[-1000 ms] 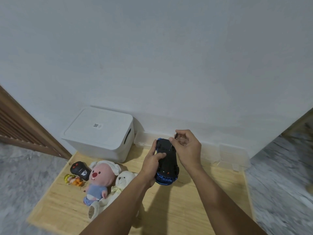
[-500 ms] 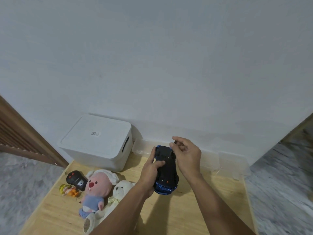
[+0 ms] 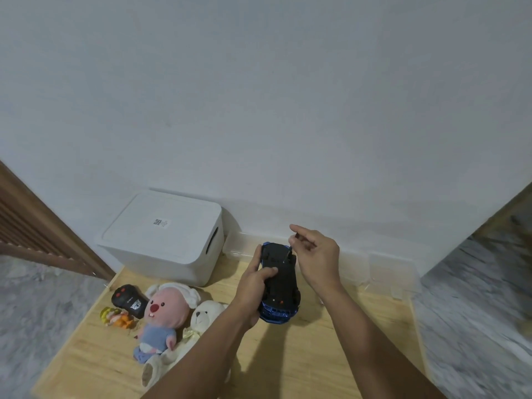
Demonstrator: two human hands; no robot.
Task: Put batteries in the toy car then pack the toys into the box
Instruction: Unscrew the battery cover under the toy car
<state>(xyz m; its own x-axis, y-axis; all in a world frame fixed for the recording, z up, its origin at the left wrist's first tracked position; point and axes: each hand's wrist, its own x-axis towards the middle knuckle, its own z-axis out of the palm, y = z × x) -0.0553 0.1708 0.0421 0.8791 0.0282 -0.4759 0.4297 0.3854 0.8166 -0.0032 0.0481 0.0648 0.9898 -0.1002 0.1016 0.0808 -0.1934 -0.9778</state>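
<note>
A: What sits on the left of the wooden table (image 3: 302,355)?

B: A black remote control (image 3: 128,300) lies beside a small yellow and orange toy (image 3: 115,316). Next to them a pink plush (image 3: 162,315) rests against a cream teddy bear (image 3: 198,321). Behind them a white box (image 3: 164,237) stands against the wall with its lid on.

A: And the left hand (image 3: 253,286)?

B: It grips the toy car (image 3: 280,280), which is turned upside down and held above the table, nose toward the camera. The thumb presses on the black underside and the fingers curl round the car's left flank.

A: The right hand (image 3: 315,257)?

B: It hovers at the car's far end. Thumb and forefinger are pinched on a thin small screwdriver (image 3: 288,254) whose tip meets the underside; the other fingers are loosely curled.

A: Anything further right?

B: A clear plastic lid or tray (image 3: 383,272) lies along the wall behind the hands.
</note>
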